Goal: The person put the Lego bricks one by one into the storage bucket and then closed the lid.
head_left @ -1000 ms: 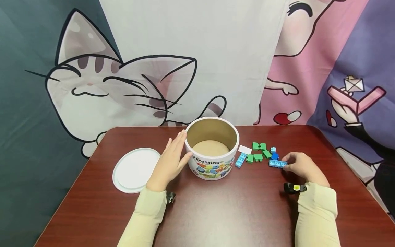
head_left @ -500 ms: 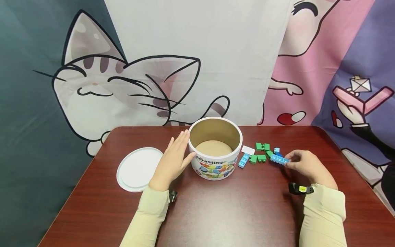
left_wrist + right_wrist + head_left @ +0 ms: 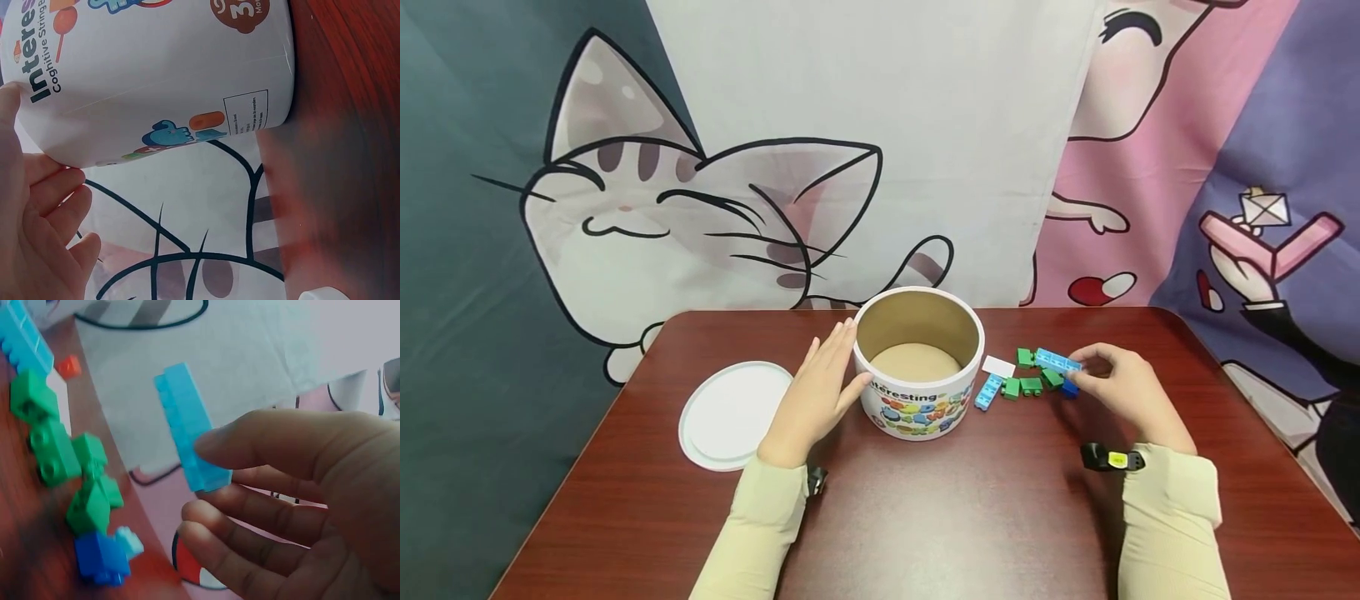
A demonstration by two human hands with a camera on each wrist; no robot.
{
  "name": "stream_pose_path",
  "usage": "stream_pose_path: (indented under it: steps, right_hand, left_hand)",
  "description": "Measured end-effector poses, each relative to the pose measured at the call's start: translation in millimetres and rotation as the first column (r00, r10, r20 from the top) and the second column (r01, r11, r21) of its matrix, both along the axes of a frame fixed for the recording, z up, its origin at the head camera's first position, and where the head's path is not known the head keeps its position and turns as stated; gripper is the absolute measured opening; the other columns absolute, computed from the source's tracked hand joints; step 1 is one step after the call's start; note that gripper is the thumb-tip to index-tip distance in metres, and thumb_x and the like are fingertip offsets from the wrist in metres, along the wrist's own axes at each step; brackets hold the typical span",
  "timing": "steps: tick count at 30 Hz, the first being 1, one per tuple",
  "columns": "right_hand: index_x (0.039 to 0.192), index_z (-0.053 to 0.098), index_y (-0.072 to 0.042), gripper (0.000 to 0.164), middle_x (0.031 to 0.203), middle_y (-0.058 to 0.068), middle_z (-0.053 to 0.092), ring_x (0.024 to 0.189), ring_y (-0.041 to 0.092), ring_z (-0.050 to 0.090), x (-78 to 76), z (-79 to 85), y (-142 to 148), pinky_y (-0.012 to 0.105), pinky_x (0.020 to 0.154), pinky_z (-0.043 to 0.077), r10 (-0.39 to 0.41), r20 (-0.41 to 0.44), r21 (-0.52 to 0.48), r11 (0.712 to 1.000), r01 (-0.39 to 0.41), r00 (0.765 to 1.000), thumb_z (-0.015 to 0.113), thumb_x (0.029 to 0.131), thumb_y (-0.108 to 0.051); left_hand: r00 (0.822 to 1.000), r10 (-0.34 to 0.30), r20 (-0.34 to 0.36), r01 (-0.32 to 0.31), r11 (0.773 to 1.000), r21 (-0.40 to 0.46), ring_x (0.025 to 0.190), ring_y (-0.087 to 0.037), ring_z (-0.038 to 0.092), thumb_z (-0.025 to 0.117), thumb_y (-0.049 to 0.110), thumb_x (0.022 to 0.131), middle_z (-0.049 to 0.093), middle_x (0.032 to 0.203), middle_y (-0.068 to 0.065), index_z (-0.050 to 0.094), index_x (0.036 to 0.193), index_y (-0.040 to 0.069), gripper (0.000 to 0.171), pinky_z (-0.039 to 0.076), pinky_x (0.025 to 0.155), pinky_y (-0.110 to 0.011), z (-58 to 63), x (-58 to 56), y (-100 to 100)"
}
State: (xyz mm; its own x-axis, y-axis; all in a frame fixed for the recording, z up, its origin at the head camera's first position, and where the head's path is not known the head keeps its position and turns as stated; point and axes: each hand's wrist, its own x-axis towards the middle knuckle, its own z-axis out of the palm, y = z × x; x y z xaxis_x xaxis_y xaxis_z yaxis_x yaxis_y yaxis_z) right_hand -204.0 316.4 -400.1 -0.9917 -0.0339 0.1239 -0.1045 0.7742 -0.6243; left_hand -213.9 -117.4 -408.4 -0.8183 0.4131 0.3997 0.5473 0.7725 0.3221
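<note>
A long light-blue building brick (image 3: 1057, 361) is pinched between the thumb and fingers of my right hand (image 3: 1126, 392). The right wrist view shows the held brick (image 3: 181, 419) lifted off the table, tilted, its studs facing left. Beneath and beside it lie several green bricks (image 3: 1031, 386), a dark-blue brick (image 3: 1070, 388) and a small pale-blue brick (image 3: 128, 542). My left hand (image 3: 811, 396) rests against the left side of an open white bucket (image 3: 917, 410), its fingers straight. The bucket's floor looks bare. In the left wrist view, fingertips touch the bucket's printed wall (image 3: 156, 81).
A round white lid (image 3: 733, 417) lies flat left of the bucket. Between bucket and green bricks are a second light-blue brick (image 3: 988, 391) and a white flat piece (image 3: 998, 367). A small red-orange piece (image 3: 69, 366) lies near that. A printed cloth (image 3: 880, 100) hangs behind the table.
The right hand has raised the light-blue brick from the table and carried it up and left, over the green bricks. The left hand stays against the bucket.
</note>
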Motion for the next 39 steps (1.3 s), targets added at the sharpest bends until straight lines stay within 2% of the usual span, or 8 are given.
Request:
stream_pose_path:
  steps: [4, 9, 18, 25, 30, 34, 39]
  right_hand:
    - [0.111, 0.070, -0.002, 0.028, 0.095, 0.013, 0.072, 0.085, 0.022, 0.066, 0.6, 4.9, -12, 0.018, 0.066, 0.054, 0.002, -0.029, -0.042, 0.999, -0.004, 1.000, 0.076, 0.093, -0.022]
    - [0.108, 0.072, -0.005, 0.024, 0.091, 0.009, 0.072, 0.079, 0.010, 0.065, 1.0, 8.3, -25, 0.015, 0.066, 0.051, -0.002, -0.089, -0.052, 0.999, -0.002, 0.996, 0.077, 0.092, -0.022]
    - [0.110, 0.072, -0.003, 0.023, 0.093, 0.013, 0.072, 0.076, 0.002, 0.062, -1.3, 13.4, -51, 0.019, 0.058, 0.051, -0.044, -0.169, -0.109, 0.994, 0.026, 0.985, 0.075, 0.092, -0.017]
    - [0.111, 0.073, -0.004, 0.023, 0.094, 0.013, 0.072, 0.074, -0.005, 0.061, 2.6, 18.8, -68, 0.007, 0.066, 0.048, -0.069, -0.244, -0.158, 0.987, 0.031, 0.967, 0.075, 0.092, -0.017]
    - [0.111, 0.073, -0.005, 0.023, 0.094, 0.013, 0.073, 0.074, -0.008, 0.061, 4.4, 30.0, -75, 0.005, 0.069, 0.047, -0.062, -0.278, -0.161, 0.987, 0.017, 0.959, 0.075, 0.092, -0.018]
    - [0.110, 0.074, -0.005, 0.023, 0.095, 0.012, 0.075, 0.076, -0.003, 0.065, 1.5, 42.1, -82, 0.004, 0.070, 0.047, -0.052, -0.293, -0.143, 0.990, 0.010, 0.955, 0.076, 0.092, -0.019]
    - [0.110, 0.074, -0.004, 0.023, 0.095, 0.012, 0.074, 0.079, 0.017, 0.070, -7.4, 53.8, -98, 0.004, 0.070, 0.048, -0.005, -0.292, -0.125, 0.992, -0.033, 0.956, 0.076, 0.091, -0.016]
  left_hand:
    - [1.000, -0.003, -0.005, 0.003, 1.000, 0.009, 0.152, -0.026, 0.026, 0.056, 0.039, 0.103, 0.032, 0.163, -0.014, 0.028, 0.159, 0.001, 0.073, 0.017, 0.125, -0.051, -0.7, 0.2, 0]
    - [1.000, -0.009, -0.003, 0.009, 1.000, 0.014, 0.152, -0.027, 0.026, 0.056, 0.039, 0.104, 0.032, 0.163, -0.015, 0.028, 0.158, 0.000, 0.073, 0.018, 0.125, -0.051, -1.2, 0.7, 2]
    - [1.000, -0.013, -0.007, 0.013, 0.999, 0.031, 0.153, -0.024, 0.025, 0.056, 0.039, 0.104, 0.031, 0.163, -0.015, 0.029, 0.159, 0.000, 0.073, 0.019, 0.125, -0.048, -1.7, 0.7, 3]
    - [1.000, -0.016, 0.010, 0.016, 0.999, 0.029, 0.153, -0.023, 0.024, 0.056, 0.040, 0.104, 0.030, 0.164, -0.013, 0.027, 0.159, 0.002, 0.073, 0.018, 0.126, -0.046, -1.1, 1.3, 1]
    - [1.000, -0.024, 0.016, 0.024, 0.999, 0.036, 0.153, -0.023, 0.024, 0.057, 0.040, 0.103, 0.029, 0.165, -0.012, 0.027, 0.159, 0.002, 0.074, 0.018, 0.126, -0.046, -1.8, 0.9, 0]
    - [1.000, -0.027, 0.011, 0.026, 0.999, 0.038, 0.153, -0.024, 0.025, 0.058, 0.039, 0.103, 0.030, 0.164, -0.013, 0.027, 0.159, 0.001, 0.074, 0.019, 0.125, -0.046, -1.7, 0.2, -1]
    - [1.000, -0.031, -0.002, 0.031, 0.998, 0.047, 0.152, -0.028, 0.027, 0.058, 0.038, 0.103, 0.032, 0.163, -0.016, 0.028, 0.159, 0.000, 0.074, 0.020, 0.125, -0.048, -0.3, 0.5, -2]
